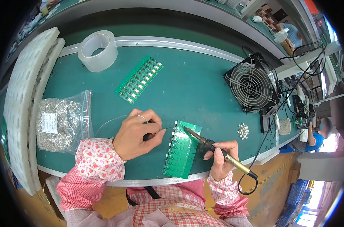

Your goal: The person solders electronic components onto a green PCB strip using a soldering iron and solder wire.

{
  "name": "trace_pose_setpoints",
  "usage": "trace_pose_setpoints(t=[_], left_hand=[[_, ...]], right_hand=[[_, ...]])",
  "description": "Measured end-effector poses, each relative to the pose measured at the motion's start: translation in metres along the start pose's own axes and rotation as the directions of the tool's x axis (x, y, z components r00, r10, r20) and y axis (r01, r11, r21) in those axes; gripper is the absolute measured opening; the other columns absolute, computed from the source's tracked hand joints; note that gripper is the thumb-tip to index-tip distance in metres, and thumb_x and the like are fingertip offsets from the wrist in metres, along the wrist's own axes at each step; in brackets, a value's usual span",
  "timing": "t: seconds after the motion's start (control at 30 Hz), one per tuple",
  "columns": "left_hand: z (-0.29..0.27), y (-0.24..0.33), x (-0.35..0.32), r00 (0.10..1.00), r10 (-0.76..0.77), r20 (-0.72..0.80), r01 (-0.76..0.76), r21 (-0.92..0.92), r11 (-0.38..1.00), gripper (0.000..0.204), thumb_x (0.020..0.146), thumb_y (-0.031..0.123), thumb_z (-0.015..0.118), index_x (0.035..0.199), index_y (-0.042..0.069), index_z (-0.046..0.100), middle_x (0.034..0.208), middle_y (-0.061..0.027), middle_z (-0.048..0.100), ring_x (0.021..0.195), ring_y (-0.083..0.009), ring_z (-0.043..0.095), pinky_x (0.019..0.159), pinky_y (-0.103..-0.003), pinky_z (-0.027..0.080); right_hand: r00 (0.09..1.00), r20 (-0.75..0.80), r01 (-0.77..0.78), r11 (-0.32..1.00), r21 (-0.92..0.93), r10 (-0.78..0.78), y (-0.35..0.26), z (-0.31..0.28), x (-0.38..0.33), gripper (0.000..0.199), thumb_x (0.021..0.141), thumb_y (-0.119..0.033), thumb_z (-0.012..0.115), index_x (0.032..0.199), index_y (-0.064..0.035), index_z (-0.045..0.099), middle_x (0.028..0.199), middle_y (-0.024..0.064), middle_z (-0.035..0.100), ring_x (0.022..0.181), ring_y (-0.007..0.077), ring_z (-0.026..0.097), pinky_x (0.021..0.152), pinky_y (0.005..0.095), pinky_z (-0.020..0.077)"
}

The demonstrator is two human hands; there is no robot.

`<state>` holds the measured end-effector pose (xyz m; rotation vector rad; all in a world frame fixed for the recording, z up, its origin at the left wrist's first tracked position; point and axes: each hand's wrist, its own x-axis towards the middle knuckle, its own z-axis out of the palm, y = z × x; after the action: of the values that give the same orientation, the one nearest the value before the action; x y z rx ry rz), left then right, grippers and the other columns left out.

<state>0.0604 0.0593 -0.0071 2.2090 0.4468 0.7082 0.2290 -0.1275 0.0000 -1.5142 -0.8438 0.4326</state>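
Observation:
A green circuit board panel (pixel 182 155) lies on the bench before me, with a row of small parts along its left edge. My right hand (pixel 223 159) grips a soldering iron (pixel 234 162) with a gold handle; its tip is at the panel's upper part. My left hand (pixel 136 134) is closed on thin solder wire (pixel 112 120), whose end points at the panel's upper left edge. Something dark shows between the left fingers, too hidden to name. Farther back lies a second green panel (pixel 139 79) with rows of white and dark parts.
A clear tape roll (pixel 98 51) and a bag of small white parts (pixel 60 123) are at left, beside white foam sheets (pixel 26 109). At right stand a black fan (pixel 251 83), a pile of white connectors (pixel 243 131) and cables. Other people sit farther off.

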Motion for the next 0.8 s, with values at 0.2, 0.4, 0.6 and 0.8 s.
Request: trace_pose_setpoints(t=[0.2, 0.4, 0.6, 0.8], left_hand=[[0.002, -0.0014, 0.001, 0.999, 0.018, 0.039, -0.018, 0.0, 1.0, 0.017, 0.072, 0.007, 0.068, 0.06, 0.005, 0.056, 0.078, -0.0018, 0.058, 0.065, -0.0171, 0.052, 0.071, -0.031, 0.036], [0.004, -0.001, 0.0016, 0.998, 0.049, 0.042, -0.05, 0.018, 0.999, 0.019, 0.072, 0.007, 0.068, 0.059, 0.005, 0.054, 0.078, -0.0017, 0.058, 0.065, -0.0173, 0.052, 0.072, -0.031, 0.035], [0.0058, -0.0005, 0.003, 0.998, 0.051, 0.048, -0.051, 0.008, 0.999, 0.02, 0.072, 0.008, 0.069, 0.059, 0.005, 0.054, 0.078, -0.0016, 0.058, 0.065, -0.0171, 0.052, 0.071, -0.031, 0.034], [0.009, -0.002, 0.0042, 0.996, 0.085, 0.039, -0.086, 0.047, 0.995, 0.018, 0.071, 0.008, 0.069, 0.06, 0.005, 0.055, 0.077, -0.0011, 0.057, 0.064, -0.0165, 0.05, 0.069, -0.031, 0.033]], right_hand=[[0.998, 0.065, 0.018, 1.0, 0.023, -0.019, 0.0039, -0.0021, 0.0014, 0.013, 0.085, -0.008, 0.054, 0.09, 0.0028, 0.05, 0.068, 0.0107, 0.06, 0.054, 0.0123, 0.06, 0.05, 0.0233, 0.0499], [0.998, 0.06, 0.018, 1.0, 0.007, -0.018, 0.003, -0.0009, 0.0017, 0.013, 0.085, -0.007, 0.055, 0.091, 0.0031, 0.05, 0.068, 0.011, 0.061, 0.054, 0.0128, 0.06, 0.05, 0.0234, 0.0497], [0.996, 0.09, 0.017, 1.0, 0.015, -0.018, 0.0027, 0.0003, 0.0042, 0.015, 0.086, -0.009, 0.056, 0.091, 0.0033, 0.051, 0.068, 0.0107, 0.061, 0.055, 0.0131, 0.061, 0.05, 0.0235, 0.05], [0.993, 0.111, 0.03, 1.0, -0.003, -0.029, 0.0055, -0.001, 0.0042, 0.014, 0.085, -0.009, 0.057, 0.09, 0.003, 0.052, 0.067, 0.0103, 0.061, 0.055, 0.0133, 0.061, 0.05, 0.0232, 0.0491]])
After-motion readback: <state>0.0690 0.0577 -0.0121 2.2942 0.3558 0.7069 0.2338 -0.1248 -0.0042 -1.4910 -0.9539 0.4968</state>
